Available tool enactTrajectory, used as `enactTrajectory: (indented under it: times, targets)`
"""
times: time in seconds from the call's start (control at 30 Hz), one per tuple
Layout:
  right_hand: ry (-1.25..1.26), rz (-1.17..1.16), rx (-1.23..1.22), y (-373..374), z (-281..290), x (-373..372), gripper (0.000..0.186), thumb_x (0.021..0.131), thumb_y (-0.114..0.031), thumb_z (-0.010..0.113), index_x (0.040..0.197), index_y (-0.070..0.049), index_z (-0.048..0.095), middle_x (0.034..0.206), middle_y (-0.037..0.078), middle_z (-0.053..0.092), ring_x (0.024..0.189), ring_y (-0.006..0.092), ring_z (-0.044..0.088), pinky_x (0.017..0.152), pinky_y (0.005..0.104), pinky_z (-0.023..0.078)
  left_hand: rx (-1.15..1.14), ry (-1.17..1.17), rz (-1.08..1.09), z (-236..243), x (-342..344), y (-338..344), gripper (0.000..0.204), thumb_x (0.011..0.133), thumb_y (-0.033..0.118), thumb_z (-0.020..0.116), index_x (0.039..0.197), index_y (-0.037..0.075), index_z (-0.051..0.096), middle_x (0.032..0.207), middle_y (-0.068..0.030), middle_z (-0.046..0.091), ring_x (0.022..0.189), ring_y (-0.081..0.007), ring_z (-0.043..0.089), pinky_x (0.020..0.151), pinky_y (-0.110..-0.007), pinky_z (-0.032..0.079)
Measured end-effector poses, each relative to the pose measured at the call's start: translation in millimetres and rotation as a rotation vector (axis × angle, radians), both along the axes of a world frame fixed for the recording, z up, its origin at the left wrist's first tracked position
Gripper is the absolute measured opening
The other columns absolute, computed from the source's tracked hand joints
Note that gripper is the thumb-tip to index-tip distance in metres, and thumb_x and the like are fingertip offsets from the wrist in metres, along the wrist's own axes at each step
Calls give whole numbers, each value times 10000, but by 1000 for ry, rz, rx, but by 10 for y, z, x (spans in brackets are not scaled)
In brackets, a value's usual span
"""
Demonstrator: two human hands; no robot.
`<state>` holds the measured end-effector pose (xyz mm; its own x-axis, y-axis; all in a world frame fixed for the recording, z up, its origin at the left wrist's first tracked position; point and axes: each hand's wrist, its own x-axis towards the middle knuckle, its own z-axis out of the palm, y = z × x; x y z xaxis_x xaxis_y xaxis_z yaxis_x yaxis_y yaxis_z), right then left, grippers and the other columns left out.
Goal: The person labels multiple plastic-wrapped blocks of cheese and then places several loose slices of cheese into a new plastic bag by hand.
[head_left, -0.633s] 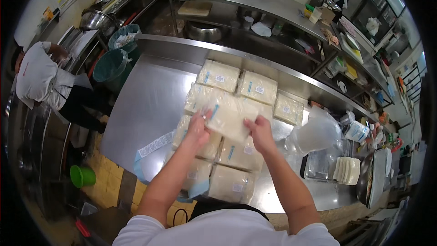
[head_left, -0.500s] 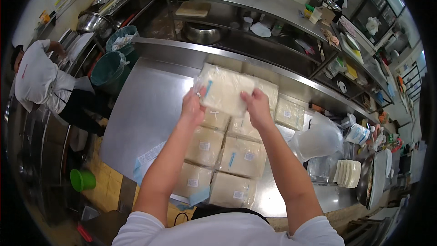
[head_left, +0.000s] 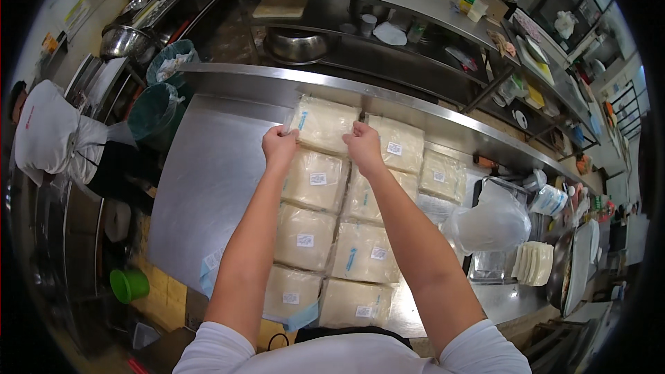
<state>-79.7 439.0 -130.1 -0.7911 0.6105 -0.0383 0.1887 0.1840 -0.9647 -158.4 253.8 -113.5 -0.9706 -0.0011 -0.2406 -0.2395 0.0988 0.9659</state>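
Note:
Between my hands, at the far end of the left column, lies a flat pack of pale cream sheets (head_left: pixel 325 123) in clear plastic with a blue mark. My left hand (head_left: pixel 279 147) is closed on its near left corner. At its near right corner my right hand (head_left: pixel 363 144) pinches the wrap. Several similar packs (head_left: pixel 312 180) with white labels form two columns towards me, and a smaller pack (head_left: pixel 443 174) lies to their right. A light blue strip of labels (head_left: pixel 302 315) rests at the near edge, partly over one pack.
The steel table (head_left: pixel 208 187) has a raised rim (head_left: pixel 415 107) at the back. To the right are a clear plastic bag (head_left: pixel 493 221), a stack of pale pieces (head_left: pixel 533 263) and a large pan (head_left: pixel 560 277). Lined bins (head_left: pixel 154 107) and a person (head_left: pixel 52 131) are at the left.
Both hands have moved the held pack left and down, from tilted above the others to flat at the head of the left column. The view has shifted slightly.

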Motion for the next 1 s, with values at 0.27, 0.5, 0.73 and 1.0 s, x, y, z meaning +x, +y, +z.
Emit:
enactTrajectory:
  times: [0.27, 0.5, 0.73, 1.0]
  targets:
    - [-66, 77, 83, -132, 195, 110, 602, 821, -67, 711, 1362, 96, 504, 1231, 192, 630, 1047, 236, 637, 884, 338, 518, 163, -135, -121, 52, 4, -92, 236, 873, 119, 740, 1026, -16, 619, 955, -96, 662, 813, -144, 634, 721, -302, 551]
    - [-123, 317, -424, -478, 645, 616, 660, 861, -110, 701, 1422, 86, 413, 1329, 203, 577, 1055, 237, 633, 884, 367, 536, 698, -61, 31, -40, 11, -166, 339, 1002, 147, 580, 1278, -31, 498, 1263, -144, 594, 1120, -241, 622, 927, -408, 545]
    - [96, 133, 281, -214, 1175, 1342, 682, 871, -224, 734, 1395, 90, 431, 1291, 195, 596, 1103, 250, 622, 894, 356, 526, 680, -271, -323, 534, 882, -544, 311, 990, 163, 601, 1231, -29, 554, 1114, -127, 676, 956, -232, 677, 868, -390, 571]
    - [-499, 528, -479, -158, 1293, 1751, 358, 870, -189, 758, 1126, 38, 653, 923, 91, 710, 815, 141, 659, 734, 303, 528, 934, -1042, -533, 507, 1861, -748, 560, 996, 488, 527, 1310, 25, 567, 1184, -148, 677, 1037, -261, 684, 846, -347, 558]
